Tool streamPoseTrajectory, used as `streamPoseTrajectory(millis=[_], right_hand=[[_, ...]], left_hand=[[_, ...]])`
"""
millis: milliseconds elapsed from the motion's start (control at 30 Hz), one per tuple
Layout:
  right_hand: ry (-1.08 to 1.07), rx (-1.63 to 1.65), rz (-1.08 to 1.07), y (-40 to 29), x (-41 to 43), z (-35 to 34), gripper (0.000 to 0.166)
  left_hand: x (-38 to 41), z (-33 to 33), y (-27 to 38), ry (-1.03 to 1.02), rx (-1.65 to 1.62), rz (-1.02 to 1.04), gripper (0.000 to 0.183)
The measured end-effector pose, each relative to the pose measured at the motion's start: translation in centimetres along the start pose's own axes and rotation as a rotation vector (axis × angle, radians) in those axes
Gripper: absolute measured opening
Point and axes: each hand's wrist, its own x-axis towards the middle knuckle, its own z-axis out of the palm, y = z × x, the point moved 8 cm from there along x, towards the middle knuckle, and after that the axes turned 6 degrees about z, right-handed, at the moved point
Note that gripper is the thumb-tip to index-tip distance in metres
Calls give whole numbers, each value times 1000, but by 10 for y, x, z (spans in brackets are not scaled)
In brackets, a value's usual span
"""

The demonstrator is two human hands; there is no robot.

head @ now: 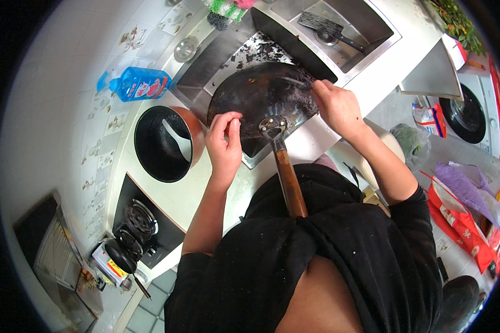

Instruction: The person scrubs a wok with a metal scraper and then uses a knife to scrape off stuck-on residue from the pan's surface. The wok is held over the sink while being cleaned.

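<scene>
A blackened wok point(258, 91) lies with its outer side up across the left sink basin point(191, 89); its wooden handle point(289, 179) points back to my waist. Above the wok's right side, my right hand point(337, 106) is closed on a thin, narrow metal strip point(291, 79), perhaps a blade, whose far end lies over the dark surface. My left hand point(225, 145) is at the wok's left edge, fingers curled and thumb near the fingertips. Whether it grips the rim is hidden. Dark flakes point(266, 48) cover part of the basin floor.
A deep pot point(198, 133) with a white utensil point(177, 139) stands left, near a blue detergent bottle point(143, 84) and glass jar point(186, 50). A slotted turner point(321, 23) lies in the other basin point(358, 54). A gas hob point(150, 220) is at lower left.
</scene>
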Motion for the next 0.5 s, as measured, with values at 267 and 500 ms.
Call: streamPoseTrajectory(millis=[267, 500], right_hand=[[-149, -158, -61, -15, 1, 19, 7], [-139, 130, -129, -22, 14, 5, 12]], left_hand=[[-3, 0, -3, -68, 41, -52, 3], [-7, -11, 7, 35, 54, 11, 9]])
